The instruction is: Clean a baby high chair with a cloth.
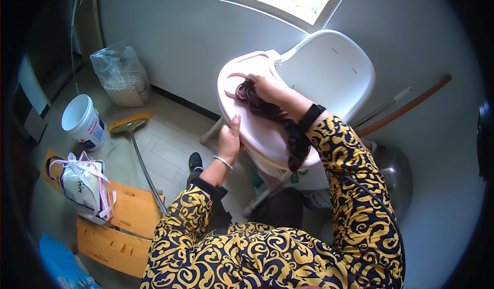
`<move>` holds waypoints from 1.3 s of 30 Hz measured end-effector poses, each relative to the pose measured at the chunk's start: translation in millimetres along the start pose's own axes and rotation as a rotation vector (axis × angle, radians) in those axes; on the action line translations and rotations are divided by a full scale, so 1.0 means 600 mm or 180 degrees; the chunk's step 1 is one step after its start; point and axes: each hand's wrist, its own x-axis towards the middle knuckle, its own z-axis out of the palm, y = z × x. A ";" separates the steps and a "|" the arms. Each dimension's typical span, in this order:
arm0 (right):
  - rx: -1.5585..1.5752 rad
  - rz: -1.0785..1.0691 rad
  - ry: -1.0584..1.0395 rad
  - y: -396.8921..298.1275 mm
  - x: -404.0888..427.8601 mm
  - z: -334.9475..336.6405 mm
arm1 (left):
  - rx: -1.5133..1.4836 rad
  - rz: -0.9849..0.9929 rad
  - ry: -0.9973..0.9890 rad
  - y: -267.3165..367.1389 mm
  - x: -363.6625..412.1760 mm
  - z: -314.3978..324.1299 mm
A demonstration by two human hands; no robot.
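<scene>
Before me stands a child's high chair with a pale pink tray (266,140) and a white seat back (328,65). My right hand (264,88) presses a bunched dark brown cloth (262,105) onto the tray, near a round recess at its far left corner. The cloth's loose end trails toward me over the tray's near edge. My left hand (230,138) grips the tray's left rim, thumb on top and the other fingers mostly hidden beneath. A pale bracelet circles my left wrist.
A broom (131,125) leans on a wooden chair (129,208) holding a clear-and-white bag (83,184). Left stand a white bucket (83,119) and a filled plastic sack (123,76). An orange-brown pole (409,101) leans at the right wall, above a rounded metallic vessel (395,177).
</scene>
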 end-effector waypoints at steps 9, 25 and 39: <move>0.0342 -0.0026 -0.0957 -0.032 -0.241 -0.099 | 0.0026 -0.0026 -0.0150 -0.007 0.014 -0.018; -0.0041 -0.0125 0.0053 -0.076 -0.218 0.002 | -0.0407 -0.0279 0.0020 -0.024 0.032 -0.011; -0.1013 0.0245 0.0677 0.046 -0.470 -0.146 | 0.0365 -0.0299 -0.0029 0.000 0.034 -0.025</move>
